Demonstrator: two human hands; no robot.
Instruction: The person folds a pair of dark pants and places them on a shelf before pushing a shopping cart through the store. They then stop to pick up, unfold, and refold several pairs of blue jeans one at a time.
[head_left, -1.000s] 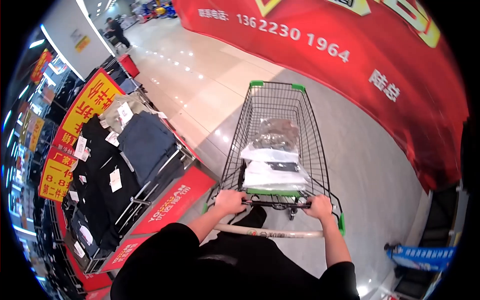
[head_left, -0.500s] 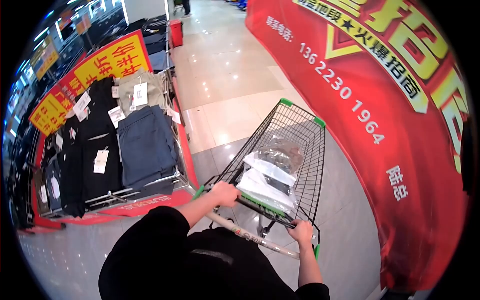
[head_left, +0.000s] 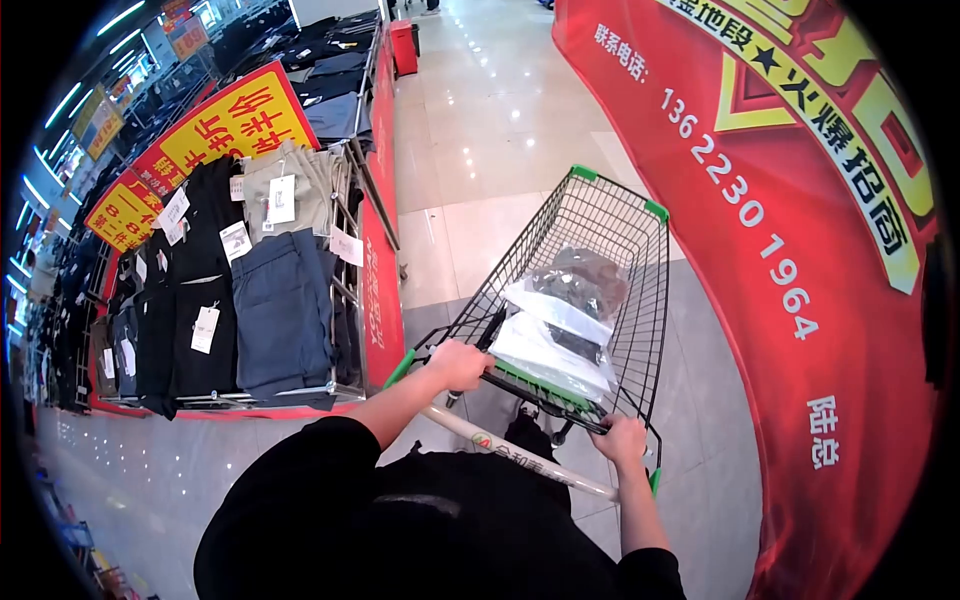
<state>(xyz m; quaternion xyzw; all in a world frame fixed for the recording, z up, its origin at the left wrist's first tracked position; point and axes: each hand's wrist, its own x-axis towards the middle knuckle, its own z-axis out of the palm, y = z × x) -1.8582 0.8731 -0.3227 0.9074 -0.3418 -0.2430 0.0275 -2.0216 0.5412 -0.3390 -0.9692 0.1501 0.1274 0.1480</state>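
Note:
A black wire shopping cart (head_left: 652, 330) with green corner pieces stands in front of me. Its pale handle bar (head_left: 520, 458), with a printed logo, runs close to my body. Beyond that bar, my left hand (head_left: 460, 366) is closed around the rear left of the basket frame. My right hand (head_left: 622, 440) grips the same frame at the rear right. Several clear plastic packages (head_left: 560, 335) lie in the basket, with white and dark contents I cannot identify. Part of a green strip (head_left: 540, 385) shows between my hands.
To the left, a metal display rack holds folded trousers (head_left: 283, 310) with tags, beneath a yellow and red sign (head_left: 225, 125). A large red banner (head_left: 720, 200) curves along the right. Shiny floor tiles (head_left: 460, 150) run ahead, past a red bin (head_left: 404, 47).
The cart, rack sign and banner lettering sit farther right in view, and the cart's front end appears higher. Both hands keep their grip on the cart.

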